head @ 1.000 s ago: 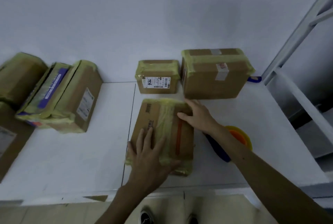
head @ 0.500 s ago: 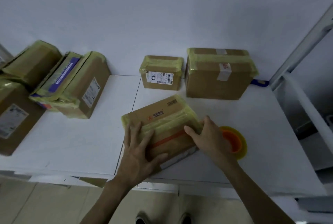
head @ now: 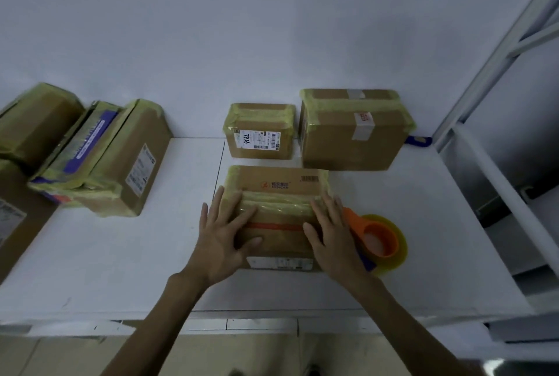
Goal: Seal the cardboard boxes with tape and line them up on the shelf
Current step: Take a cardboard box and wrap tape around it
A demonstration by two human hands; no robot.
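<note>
A flat cardboard box (head: 279, 191) with yellowish tape and an orange stripe lies square on the white shelf (head: 121, 254) in front of me. My left hand (head: 223, 236) lies flat on its left part with fingers spread. My right hand (head: 332, 236) lies flat on its right edge. Behind it stand a small taped box (head: 260, 130) with a white label and a larger taped box (head: 354, 130) against the wall. An orange tape dispenser (head: 379, 239) with a yellow roll lies just right of my right hand.
Several taped boxes (head: 99, 158) lean together at the left of the shelf. A white metal rack frame (head: 499, 58) rises at the right. A small blue object (head: 419, 141) lies behind the large box. The shelf's front edge runs below my wrists.
The flat box has been turned from lengthwise to square with the wall, and sits closer to the two back boxes. Both hands stayed on it and now lie at its left and right sides.
</note>
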